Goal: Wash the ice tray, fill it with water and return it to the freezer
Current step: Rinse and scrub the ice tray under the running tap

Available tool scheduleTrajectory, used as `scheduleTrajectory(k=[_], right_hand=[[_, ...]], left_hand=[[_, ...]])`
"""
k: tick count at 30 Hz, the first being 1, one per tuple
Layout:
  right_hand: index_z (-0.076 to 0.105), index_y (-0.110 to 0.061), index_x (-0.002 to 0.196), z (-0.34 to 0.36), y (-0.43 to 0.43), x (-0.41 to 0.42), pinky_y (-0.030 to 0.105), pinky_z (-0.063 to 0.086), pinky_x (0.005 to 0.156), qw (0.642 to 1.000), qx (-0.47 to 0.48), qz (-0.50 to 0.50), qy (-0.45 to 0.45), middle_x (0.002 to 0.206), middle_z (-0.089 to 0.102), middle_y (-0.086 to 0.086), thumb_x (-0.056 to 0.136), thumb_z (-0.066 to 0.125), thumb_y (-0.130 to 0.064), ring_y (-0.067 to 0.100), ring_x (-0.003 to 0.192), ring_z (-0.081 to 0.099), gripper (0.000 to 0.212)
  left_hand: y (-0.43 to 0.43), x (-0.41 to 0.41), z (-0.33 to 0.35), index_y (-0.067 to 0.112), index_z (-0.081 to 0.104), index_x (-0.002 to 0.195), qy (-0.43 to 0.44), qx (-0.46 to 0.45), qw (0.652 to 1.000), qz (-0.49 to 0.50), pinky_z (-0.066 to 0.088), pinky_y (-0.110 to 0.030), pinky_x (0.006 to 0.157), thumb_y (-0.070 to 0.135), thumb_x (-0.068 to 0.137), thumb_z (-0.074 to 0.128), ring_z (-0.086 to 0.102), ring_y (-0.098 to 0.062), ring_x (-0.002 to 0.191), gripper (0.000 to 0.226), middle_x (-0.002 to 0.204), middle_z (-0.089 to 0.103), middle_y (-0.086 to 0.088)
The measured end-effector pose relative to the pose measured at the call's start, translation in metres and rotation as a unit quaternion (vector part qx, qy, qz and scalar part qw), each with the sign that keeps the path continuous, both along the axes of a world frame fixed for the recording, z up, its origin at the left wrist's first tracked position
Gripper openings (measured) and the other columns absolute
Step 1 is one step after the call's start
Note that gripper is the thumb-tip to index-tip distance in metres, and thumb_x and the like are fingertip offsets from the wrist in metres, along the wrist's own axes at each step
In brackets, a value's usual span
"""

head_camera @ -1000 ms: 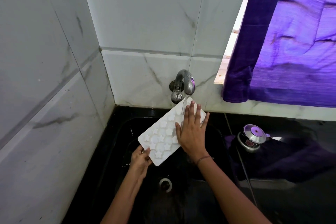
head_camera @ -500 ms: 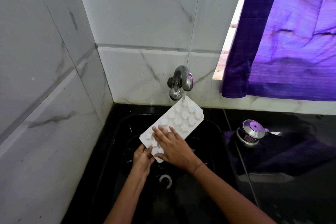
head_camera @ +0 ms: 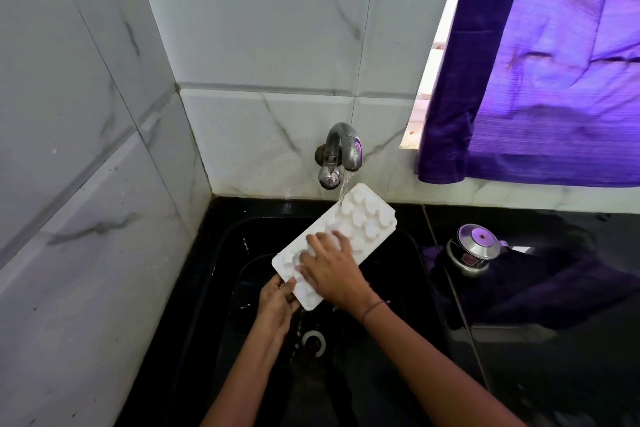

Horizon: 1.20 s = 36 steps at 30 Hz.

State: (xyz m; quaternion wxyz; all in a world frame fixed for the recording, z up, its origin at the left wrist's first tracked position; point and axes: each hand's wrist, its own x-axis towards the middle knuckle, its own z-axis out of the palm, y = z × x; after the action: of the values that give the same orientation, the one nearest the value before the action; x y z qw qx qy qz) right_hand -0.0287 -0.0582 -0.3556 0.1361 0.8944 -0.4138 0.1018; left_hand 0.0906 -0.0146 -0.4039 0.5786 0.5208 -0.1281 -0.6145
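Change from one second earlier: the right hand [head_camera: 330, 270] has slid from the tap end of the tray [head_camera: 363, 218] down to its near half; the tray itself lies as before.

Left: a marble-tiled wall [head_camera: 76, 184] meets the black sink [head_camera: 239, 253] at the corner. Over the basin, the left hand [head_camera: 277, 302] grips the tray's near corner, thumb on the upper face and fingers curled beneath. The white tray is held tilted above the sink, cavities upward, its far end raised under the tap [head_camera: 341, 152]. The right hand lies on the tray's near half with fingers spread and only slightly bent, pressing on the cavities and grasping nothing. A stream of water [head_camera: 343, 189] falls from the tap onto the tray's far end. The drain [head_camera: 313, 342] shows below the hands.

Right: a purple curtain [head_camera: 540, 80] hangs above the counter; below it a steel pot [head_camera: 472, 250] stands against a dark cloth [head_camera: 554, 284].
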Motion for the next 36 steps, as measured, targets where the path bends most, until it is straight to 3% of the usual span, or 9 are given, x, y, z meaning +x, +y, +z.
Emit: scheduleTrajectory(k=[3,7,11,16,21,23,26,31,36], right_hand=[[0.065,-0.019,0.104,-0.013,0.014,0.012,0.042,0.043,0.1,0.999,-0.002,0.023,0.025,0.111,0.064,-0.001,0.092,0.04,-0.046,0.021,0.112,0.058,0.038],[0.057,-0.026,0.122,-0.011,0.006,-0.003,0.049,0.038,0.105,0.996,0.03,0.061,0.064,0.12,0.061,-0.008,0.095,0.029,-0.05,0.017,0.121,0.053,0.045],[0.031,-0.028,0.146,-0.005,-0.016,-0.031,0.046,0.017,0.116,0.968,0.144,0.163,0.123,0.151,0.035,-0.005,0.098,0.02,-0.051,0.021,0.14,0.03,0.054],[0.012,-0.033,0.151,-0.006,-0.026,-0.049,0.048,0.009,0.118,0.968,0.128,0.186,0.113,0.158,0.018,-0.011,0.099,0.019,-0.051,0.019,0.145,0.021,0.056],[0.004,-0.031,0.152,-0.019,-0.022,-0.054,0.051,0.0,0.119,0.983,0.092,0.145,0.07,0.16,0.004,-0.006,0.099,0.02,-0.053,0.019,0.148,0.007,0.059],[0.003,-0.028,0.152,-0.024,-0.024,-0.06,0.049,-0.005,0.118,0.992,0.104,0.066,0.014,0.161,-0.004,-0.004,0.097,0.017,-0.058,0.02,0.148,0.0,0.064],[0.0,-0.027,0.151,-0.028,-0.035,-0.08,0.047,-0.011,0.117,0.989,0.131,-0.068,-0.018,0.159,-0.008,-0.007,0.095,0.017,-0.06,0.016,0.148,-0.005,0.067],[0.025,-0.022,0.149,-0.032,-0.034,-0.078,0.037,-0.003,0.119,0.979,0.18,-0.076,-0.058,0.16,0.01,-0.001,0.099,0.029,-0.05,0.014,0.148,0.004,0.058],[0.046,-0.008,0.133,-0.035,-0.018,-0.051,0.045,0.01,0.119,0.963,0.127,-0.145,-0.187,0.155,0.027,0.012,0.099,0.04,-0.025,0.029,0.146,0.015,0.039]], left_hand=[[-0.001,0.002,0.002,0.009,0.062,0.102,-0.013,-0.006,1.0,0.004,0.057,-0.026,0.055,-0.006,0.092,0.044,0.068,-0.02,0.078,0.025,0.09,0.069,-0.01],[0.004,0.012,-0.001,0.009,0.061,0.105,-0.014,0.003,1.0,0.023,0.057,-0.026,0.055,-0.003,0.094,0.044,0.067,-0.021,0.078,0.024,0.091,0.068,-0.011],[0.009,0.016,-0.002,0.012,0.058,0.107,-0.047,0.016,0.998,0.03,0.055,-0.026,0.055,-0.002,0.094,0.045,0.065,-0.02,0.077,0.023,0.089,0.067,-0.007],[0.007,0.01,0.006,0.013,0.057,0.107,-0.064,0.006,0.997,0.038,0.056,-0.026,0.055,-0.002,0.094,0.045,0.065,-0.02,0.077,0.023,0.09,0.067,-0.007],[0.004,0.005,0.014,0.011,0.055,0.108,-0.087,0.005,0.995,0.051,0.056,-0.03,0.058,-0.002,0.094,0.046,0.064,-0.021,0.077,0.022,0.088,0.065,-0.007],[0.009,0.008,0.012,0.01,0.055,0.108,-0.082,0.02,0.994,0.066,0.056,-0.026,0.053,-0.003,0.094,0.046,0.062,-0.02,0.076,0.021,0.088,0.064,-0.006],[0.018,0.02,0.004,0.007,0.054,0.114,-0.06,0.046,0.993,0.093,0.053,-0.034,0.063,-0.003,0.094,0.045,0.061,-0.024,0.085,0.024,0.1,0.063,-0.009],[0.023,0.023,-0.009,0.004,0.053,0.117,-0.04,0.073,0.991,0.109,0.05,-0.037,0.064,-0.004,0.094,0.045,0.061,-0.024,0.08,0.026,0.103,0.061,-0.015],[0.021,0.013,-0.013,0.009,0.054,0.111,-0.019,0.078,0.991,0.111,0.049,-0.033,0.057,-0.003,0.094,0.045,0.063,-0.02,0.076,0.023,0.087,0.064,-0.006]])
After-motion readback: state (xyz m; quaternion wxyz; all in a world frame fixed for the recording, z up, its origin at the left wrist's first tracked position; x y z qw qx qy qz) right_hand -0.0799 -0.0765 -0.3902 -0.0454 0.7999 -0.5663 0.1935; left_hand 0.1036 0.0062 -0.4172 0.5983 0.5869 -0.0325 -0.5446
